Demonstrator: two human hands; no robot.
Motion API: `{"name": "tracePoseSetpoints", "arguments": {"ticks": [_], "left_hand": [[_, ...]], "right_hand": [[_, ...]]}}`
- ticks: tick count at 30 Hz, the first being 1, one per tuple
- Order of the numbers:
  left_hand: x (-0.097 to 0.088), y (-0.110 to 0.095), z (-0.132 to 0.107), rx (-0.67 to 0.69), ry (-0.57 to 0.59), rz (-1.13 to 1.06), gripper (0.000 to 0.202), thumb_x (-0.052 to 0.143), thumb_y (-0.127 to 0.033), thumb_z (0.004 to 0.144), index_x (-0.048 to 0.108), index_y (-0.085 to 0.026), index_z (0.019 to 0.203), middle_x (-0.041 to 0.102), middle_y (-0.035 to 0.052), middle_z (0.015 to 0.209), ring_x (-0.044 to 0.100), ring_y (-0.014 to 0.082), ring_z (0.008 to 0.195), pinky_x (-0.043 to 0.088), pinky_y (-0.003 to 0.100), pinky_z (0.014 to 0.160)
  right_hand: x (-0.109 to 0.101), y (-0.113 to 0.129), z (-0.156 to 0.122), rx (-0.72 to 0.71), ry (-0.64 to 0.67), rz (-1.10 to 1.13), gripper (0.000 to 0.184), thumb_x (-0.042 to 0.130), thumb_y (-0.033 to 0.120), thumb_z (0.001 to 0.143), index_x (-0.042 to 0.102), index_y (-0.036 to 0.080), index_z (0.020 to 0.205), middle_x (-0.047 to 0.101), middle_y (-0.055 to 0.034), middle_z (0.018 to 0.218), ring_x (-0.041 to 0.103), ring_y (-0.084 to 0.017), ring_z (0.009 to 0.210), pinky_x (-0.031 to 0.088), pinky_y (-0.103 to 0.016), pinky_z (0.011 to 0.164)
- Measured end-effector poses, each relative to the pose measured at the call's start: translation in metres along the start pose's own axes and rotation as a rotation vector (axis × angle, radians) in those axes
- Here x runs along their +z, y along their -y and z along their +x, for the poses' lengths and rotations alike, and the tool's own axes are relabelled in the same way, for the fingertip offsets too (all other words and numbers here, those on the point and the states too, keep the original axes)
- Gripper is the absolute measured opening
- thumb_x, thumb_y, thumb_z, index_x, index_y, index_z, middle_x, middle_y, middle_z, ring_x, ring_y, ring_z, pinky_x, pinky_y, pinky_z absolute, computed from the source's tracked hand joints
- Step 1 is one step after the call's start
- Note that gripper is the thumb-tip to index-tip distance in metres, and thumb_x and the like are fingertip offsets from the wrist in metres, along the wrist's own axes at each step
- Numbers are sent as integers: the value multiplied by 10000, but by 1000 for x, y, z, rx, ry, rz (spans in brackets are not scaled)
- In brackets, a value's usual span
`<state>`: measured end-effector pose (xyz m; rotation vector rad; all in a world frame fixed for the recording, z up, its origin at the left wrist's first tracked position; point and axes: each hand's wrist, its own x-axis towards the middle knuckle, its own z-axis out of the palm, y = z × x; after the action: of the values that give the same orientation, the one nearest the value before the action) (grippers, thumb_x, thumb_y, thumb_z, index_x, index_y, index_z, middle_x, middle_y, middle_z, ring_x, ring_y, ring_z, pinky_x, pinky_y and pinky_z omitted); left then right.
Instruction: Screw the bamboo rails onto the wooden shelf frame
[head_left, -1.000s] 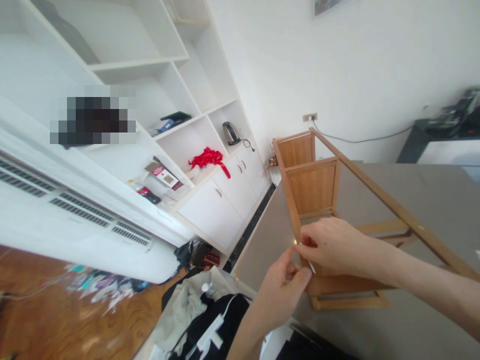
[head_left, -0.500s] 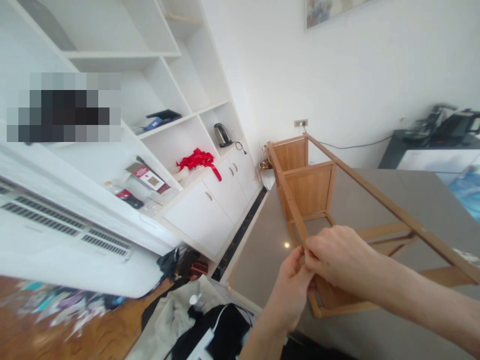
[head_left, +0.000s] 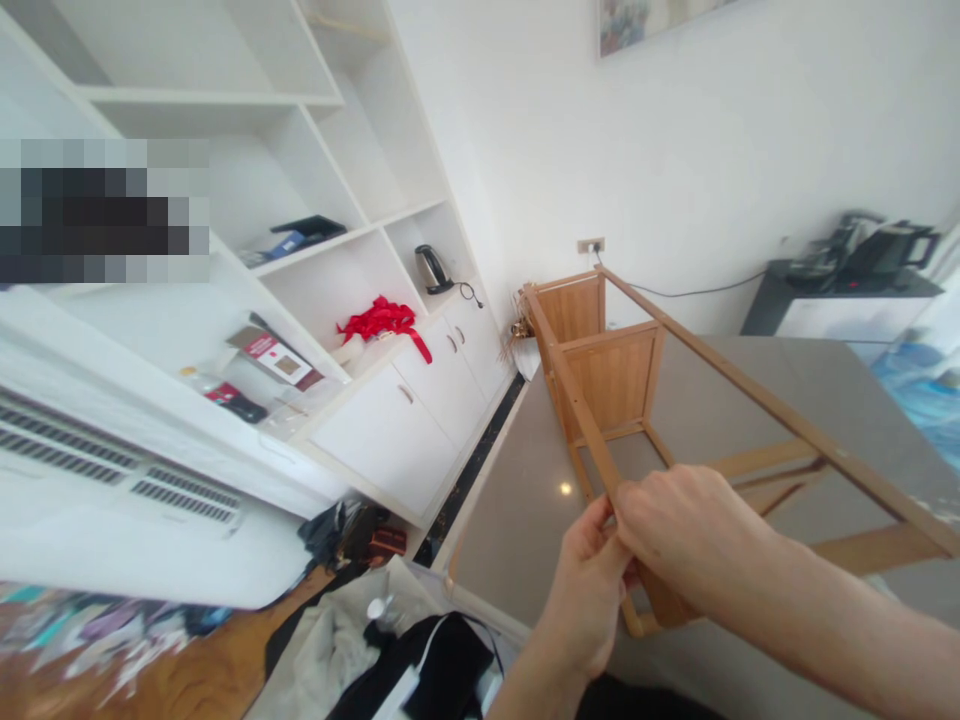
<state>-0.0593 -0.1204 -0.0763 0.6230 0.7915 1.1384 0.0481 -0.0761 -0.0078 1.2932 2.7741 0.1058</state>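
Observation:
A wooden shelf frame [head_left: 581,400] lies on its side on the grey tabletop [head_left: 757,390], with slatted panels at its far end and long rails toward me. Both my hands meet at its near left rail. My left hand [head_left: 589,575] is closed, thumb and fingers pinched against the rail's side from below left. Coming from the right, my right hand [head_left: 679,520] is closed over the same rail, its fingertips close against the left thumb. Whether a small part sits between the fingertips is hidden.
White shelving [head_left: 375,220] on the left holds a kettle [head_left: 433,270], red ribbon [head_left: 382,320] and a bottle [head_left: 232,400]. Clothes [head_left: 330,640] lie beside the table's near left edge. A dark-topped cabinet [head_left: 847,300] with appliances stands at right; a cable [head_left: 690,294] runs along the wall.
The view has shifted slightly, so the shelving and frame sit a little further left. Both hands stay at the same rail; the right hand appears slightly lower.

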Motion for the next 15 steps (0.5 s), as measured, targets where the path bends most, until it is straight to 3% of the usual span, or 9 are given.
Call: {"name": "tracePoseSetpoints", "arguments": {"ticks": [5,11,15], "left_hand": [[5,1,2,-12,35,-1,319,689,-336,819,650,-171,1090,670,35,841,585,100,692,408,201,653],[7,3,5,-29,16,12,372,738,-403,764,659,-144,1018,611,1,708,488,58,580,353,176,582],[10,6,4,-6,3,1,323,737,-368,770,656,-135,978,570,-21,641,469,51,560,344,168,572]], "right_hand": [[11,-10,-14,145,-127,94,235,566,169,815,639,189,593,666,-33,566,618,-157,501,209,-274,432],[-1,-4,-10,80,-41,31,161,631,71,721,618,161,589,636,-54,542,586,-140,452,259,-249,427],[1,-2,-7,154,-39,91,179,597,71,726,613,161,571,631,-61,538,581,-153,447,247,-253,433]]}}
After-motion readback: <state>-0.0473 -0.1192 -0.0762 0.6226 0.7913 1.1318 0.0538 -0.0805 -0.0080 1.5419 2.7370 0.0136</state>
